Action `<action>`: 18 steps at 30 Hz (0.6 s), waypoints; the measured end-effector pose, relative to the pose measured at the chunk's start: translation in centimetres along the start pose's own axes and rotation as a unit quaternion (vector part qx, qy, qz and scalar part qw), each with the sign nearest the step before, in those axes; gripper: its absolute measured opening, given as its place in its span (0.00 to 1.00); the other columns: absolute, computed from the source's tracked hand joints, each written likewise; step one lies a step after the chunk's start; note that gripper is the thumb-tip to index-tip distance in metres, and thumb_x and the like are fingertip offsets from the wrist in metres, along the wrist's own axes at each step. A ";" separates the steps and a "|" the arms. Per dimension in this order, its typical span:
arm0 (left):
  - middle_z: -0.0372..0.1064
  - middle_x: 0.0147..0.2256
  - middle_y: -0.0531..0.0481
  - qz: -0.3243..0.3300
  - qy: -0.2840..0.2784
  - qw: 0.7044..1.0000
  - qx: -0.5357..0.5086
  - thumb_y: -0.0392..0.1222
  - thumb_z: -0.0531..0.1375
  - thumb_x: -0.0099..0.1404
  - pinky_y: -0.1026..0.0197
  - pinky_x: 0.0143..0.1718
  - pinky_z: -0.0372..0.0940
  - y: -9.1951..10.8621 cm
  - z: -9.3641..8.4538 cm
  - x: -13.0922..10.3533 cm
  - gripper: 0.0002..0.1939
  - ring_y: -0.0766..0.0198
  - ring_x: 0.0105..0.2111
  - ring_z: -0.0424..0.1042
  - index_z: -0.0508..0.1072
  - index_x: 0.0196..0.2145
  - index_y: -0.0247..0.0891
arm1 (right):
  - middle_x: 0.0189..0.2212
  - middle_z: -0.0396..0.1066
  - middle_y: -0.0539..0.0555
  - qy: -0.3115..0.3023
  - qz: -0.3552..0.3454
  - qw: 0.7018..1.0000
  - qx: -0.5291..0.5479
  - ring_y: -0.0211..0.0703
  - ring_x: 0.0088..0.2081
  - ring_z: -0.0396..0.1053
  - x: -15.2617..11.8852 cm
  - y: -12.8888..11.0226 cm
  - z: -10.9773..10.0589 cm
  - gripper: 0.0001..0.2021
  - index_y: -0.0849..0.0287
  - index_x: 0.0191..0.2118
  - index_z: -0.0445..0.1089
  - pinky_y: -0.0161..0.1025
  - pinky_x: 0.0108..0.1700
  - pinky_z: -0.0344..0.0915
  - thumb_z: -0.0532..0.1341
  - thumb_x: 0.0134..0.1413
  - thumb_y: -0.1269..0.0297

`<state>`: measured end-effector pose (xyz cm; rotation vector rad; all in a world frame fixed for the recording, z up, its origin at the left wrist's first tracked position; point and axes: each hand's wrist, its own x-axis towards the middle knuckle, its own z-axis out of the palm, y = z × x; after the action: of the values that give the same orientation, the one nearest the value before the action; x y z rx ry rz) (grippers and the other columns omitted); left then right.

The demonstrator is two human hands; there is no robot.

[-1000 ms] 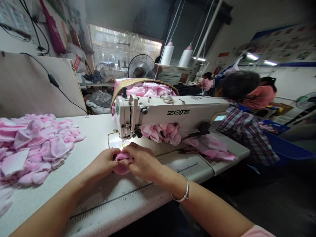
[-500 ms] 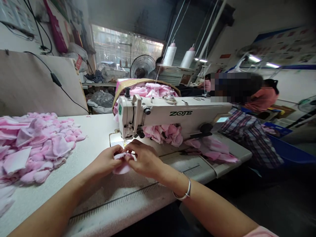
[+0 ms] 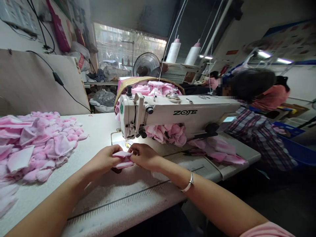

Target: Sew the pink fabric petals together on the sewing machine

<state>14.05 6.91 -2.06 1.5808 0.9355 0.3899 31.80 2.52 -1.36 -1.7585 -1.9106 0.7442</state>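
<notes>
Between my two hands is a small pink fabric piece, folded in layers, just in front of the needle of a white sewing machine. My left hand pinches its left edge between thumb and fingers. On the other side, my right hand grips the right edge, its fingertips close to the lit needle area. A thin dark item shows by the right fingertips, too small to make out. Part of the fabric's underside is hidden by the fingers.
A heap of pink fabric pieces covers the table's left side. More pink cloth lies to the right, and a full box stands behind the machine. A person in a plaid shirt sits at the right.
The fabric has been turned and opened, so its layered edges now face me. My hands have moved slightly apart, the right one shifting right. The whole view has shifted a little.
</notes>
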 end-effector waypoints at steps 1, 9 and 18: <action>0.68 0.27 0.53 -0.003 -0.005 1.000 -0.006 0.42 0.58 0.50 0.65 0.26 0.61 0.0 -0.1 0.0 0.11 0.65 0.26 0.68 0.67 0.33 0.37 | 0.24 0.68 0.46 -0.007 -0.001 1.000 -0.001 0.35 0.24 0.62 0.0 0.1 0.0 0.05 0.56 0.32 0.69 0.32 0.23 0.52 0.60 0.46 0.69; 0.70 0.26 0.52 -0.056 0.016 0.996 0.066 0.48 0.61 0.49 0.66 0.22 0.56 0.4 -0.3 0.2 0.18 0.62 0.26 0.69 0.64 0.37 0.38 | 0.43 0.69 0.54 0.033 -0.149 0.970 -0.191 0.43 0.39 0.68 -1.8 0.9 0.5 0.11 0.56 0.45 0.63 0.38 0.34 0.59 0.58 0.56 0.63; 0.68 0.28 0.52 0.008 0.108 0.967 0.229 0.45 0.57 0.55 0.65 0.25 0.54 -1.0 -1.5 1.1 0.08 0.63 0.28 0.65 0.68 0.31 0.38 | 0.50 0.67 0.53 -0.047 -0.324 0.892 -0.313 0.41 0.37 0.69 -2.5 1.1 0.4 0.14 0.58 0.49 0.63 0.37 0.27 0.57 0.50 0.61 0.75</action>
<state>13.34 8.70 -2.86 1.9940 1.2464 0.3795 32.66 0.06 -2.25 -1.2119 -2.7869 -0.0521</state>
